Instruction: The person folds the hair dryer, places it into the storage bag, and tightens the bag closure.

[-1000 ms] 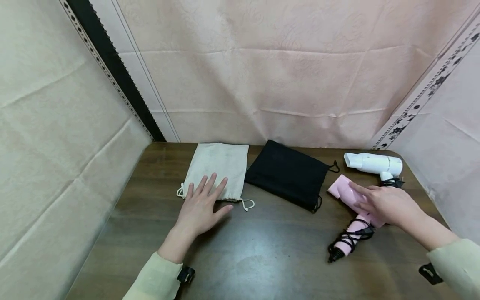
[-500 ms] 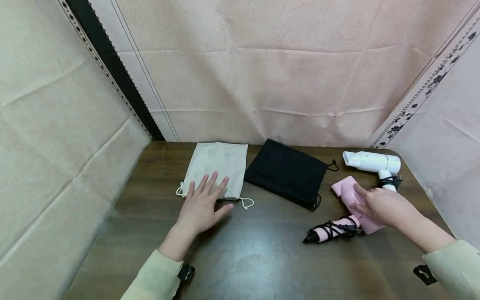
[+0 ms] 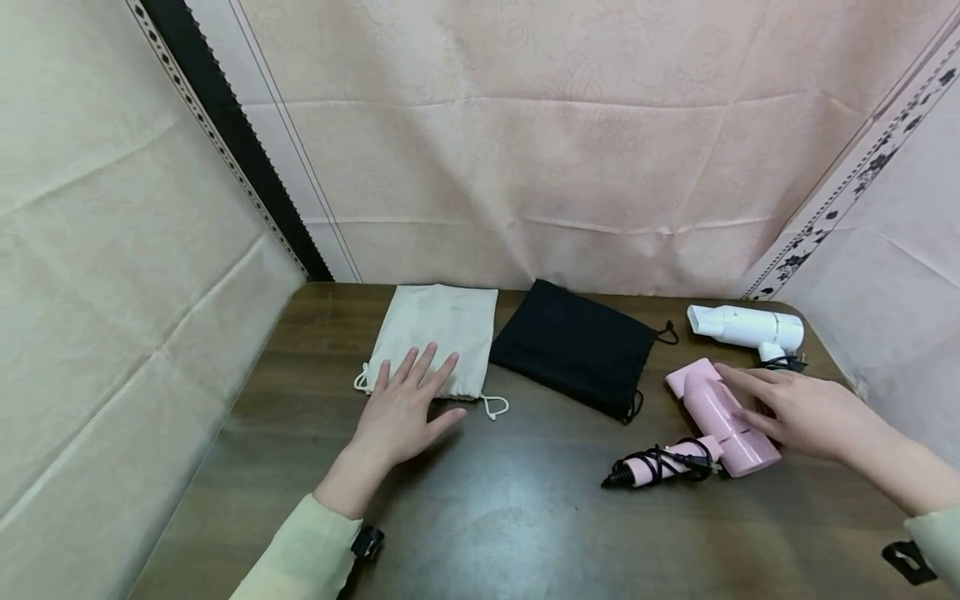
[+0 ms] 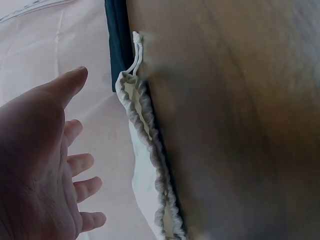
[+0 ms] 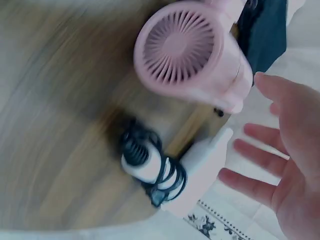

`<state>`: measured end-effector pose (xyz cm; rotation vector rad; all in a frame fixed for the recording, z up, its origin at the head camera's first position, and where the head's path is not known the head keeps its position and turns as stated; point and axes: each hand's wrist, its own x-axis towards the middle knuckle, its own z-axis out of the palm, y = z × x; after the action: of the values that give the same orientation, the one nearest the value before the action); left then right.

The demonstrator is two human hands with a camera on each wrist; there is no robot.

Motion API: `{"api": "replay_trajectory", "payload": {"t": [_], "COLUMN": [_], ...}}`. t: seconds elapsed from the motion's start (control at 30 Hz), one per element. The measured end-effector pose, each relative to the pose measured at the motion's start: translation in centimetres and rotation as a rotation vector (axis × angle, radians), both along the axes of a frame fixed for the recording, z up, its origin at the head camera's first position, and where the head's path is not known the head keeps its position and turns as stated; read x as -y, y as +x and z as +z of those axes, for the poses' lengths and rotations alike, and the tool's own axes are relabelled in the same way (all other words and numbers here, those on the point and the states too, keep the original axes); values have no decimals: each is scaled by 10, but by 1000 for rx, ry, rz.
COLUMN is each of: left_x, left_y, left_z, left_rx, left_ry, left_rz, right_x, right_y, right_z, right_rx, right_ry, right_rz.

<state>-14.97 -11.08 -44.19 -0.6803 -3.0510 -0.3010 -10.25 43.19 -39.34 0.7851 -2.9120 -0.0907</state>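
Observation:
A pink hair dryer [image 3: 716,412] lies on the table at the right, its handle wound with a black cord and pointing left. My right hand [image 3: 806,412] hovers beside its barrel with fingers apart; in the right wrist view the hand [image 5: 287,155] is clear of the dryer's round vented end [image 5: 175,47]. Over the near edge of a white drawstring bag [image 3: 442,333] is my left hand [image 3: 401,421], fingers spread. The left wrist view has that hand [image 4: 37,165] apart from the bag's gathered mouth [image 4: 150,140], holding nothing.
A black drawstring bag [image 3: 573,350] lies flat right of the white one. Behind the pink dryer, a white hair dryer [image 3: 746,327] with a black cord sits near the table's [image 3: 525,517] back right corner. Cloth walls [image 3: 525,167] enclose the back and sides.
The pink dryer has turned so its handle swings from toward me to the left. My right hand has let go of it and moved off to the right; the left hand stays put.

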Motion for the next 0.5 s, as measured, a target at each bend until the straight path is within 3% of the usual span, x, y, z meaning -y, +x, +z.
{"api": "replay_trajectory", "payload": {"t": [0.17,0.27,0.4,0.5], "left_x": [2,2,2,2], "left_y": [-2,-3,-2,-1], "left_z": [2,2,3,4], "left_rx": [-11,-23,-36,-37], "left_ry": [-1,1,12,25], "left_rz": [-17,-41,-89,-129], "right_x": [-20,-25,-27,-27], "right_y": [-4,-8,-12,-13], "right_z": [-7,-10,-14,-17], "right_rx": [-170,-218,-204,-197], "right_ry": [15,66,111,133], "right_rz": [246,354,414,413]}}
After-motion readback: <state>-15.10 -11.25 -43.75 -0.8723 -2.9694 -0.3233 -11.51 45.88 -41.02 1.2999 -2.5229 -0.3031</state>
